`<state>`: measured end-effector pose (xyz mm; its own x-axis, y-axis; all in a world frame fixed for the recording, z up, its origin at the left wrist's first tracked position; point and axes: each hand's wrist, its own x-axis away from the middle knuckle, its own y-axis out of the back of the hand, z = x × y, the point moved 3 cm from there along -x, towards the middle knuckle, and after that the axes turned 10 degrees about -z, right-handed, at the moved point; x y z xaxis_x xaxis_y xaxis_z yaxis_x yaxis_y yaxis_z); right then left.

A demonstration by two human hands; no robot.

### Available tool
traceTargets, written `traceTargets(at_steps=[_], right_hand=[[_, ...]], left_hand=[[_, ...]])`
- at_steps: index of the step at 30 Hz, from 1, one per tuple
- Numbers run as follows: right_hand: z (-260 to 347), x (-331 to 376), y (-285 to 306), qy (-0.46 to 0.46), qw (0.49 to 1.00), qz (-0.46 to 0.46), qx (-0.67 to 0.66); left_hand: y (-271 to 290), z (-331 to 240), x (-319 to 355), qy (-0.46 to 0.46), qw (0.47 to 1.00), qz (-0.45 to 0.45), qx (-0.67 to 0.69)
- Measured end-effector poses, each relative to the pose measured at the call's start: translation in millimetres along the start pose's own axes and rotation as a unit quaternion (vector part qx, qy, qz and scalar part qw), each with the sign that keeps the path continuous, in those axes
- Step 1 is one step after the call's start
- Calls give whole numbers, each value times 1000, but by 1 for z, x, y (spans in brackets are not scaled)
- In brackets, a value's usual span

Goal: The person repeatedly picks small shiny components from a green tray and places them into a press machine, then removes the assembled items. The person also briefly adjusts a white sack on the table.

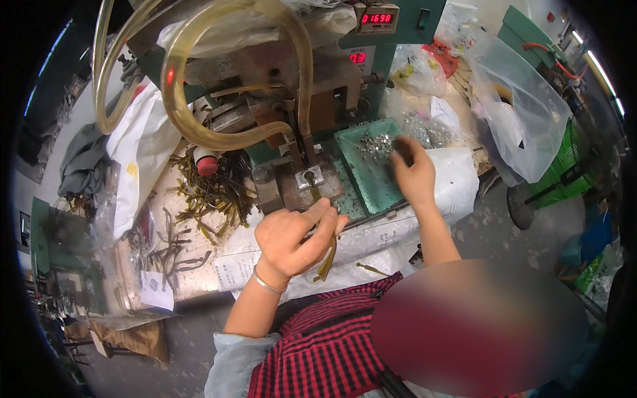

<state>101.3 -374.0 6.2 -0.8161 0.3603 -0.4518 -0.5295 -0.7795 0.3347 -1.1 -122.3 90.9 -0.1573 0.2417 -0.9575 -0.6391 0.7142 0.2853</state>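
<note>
While the left hand (292, 239) sits in front of the machine (292, 99), its fingers are curled around a thin olive-yellow strip (327, 259). One end of the strip hangs down below the hand. The other end points up toward a small metal block (310, 177) on the machine, just above the fingertips. A silver bangle (267, 284) is on that wrist.

Off to the side, the right hand (413, 174) reaches into a green tray (371, 179). Its fingers are bent down onto a heap of tiny silver pieces (377, 146) in the tray. The hand is blurry, so I cannot tell if it has pinched a piece or not.

Big yellowish hoses (199, 126) loop over the machine. A pile of more olive strips (206, 199) lies on the table to the left, next to a white bottle with a red cap (207, 162). Clear plastic bags (524, 113) sit well apart on the right. Two small red number screens (376, 18) glow on the green machine at the top.
</note>
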Motion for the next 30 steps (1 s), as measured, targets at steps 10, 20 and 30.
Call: traceTargets(at_steps=[10,20,30], right_hand=[[10,25,-30,188,946,68,255],[1,26,-9,43,999,22,11],[1,35,7,71,995,-38,58]], left_hand=[[18,-11,11,129,991,26,27],[189,66,62,400,859,-27,-319],[150,179,204,618,634,154,-439]])
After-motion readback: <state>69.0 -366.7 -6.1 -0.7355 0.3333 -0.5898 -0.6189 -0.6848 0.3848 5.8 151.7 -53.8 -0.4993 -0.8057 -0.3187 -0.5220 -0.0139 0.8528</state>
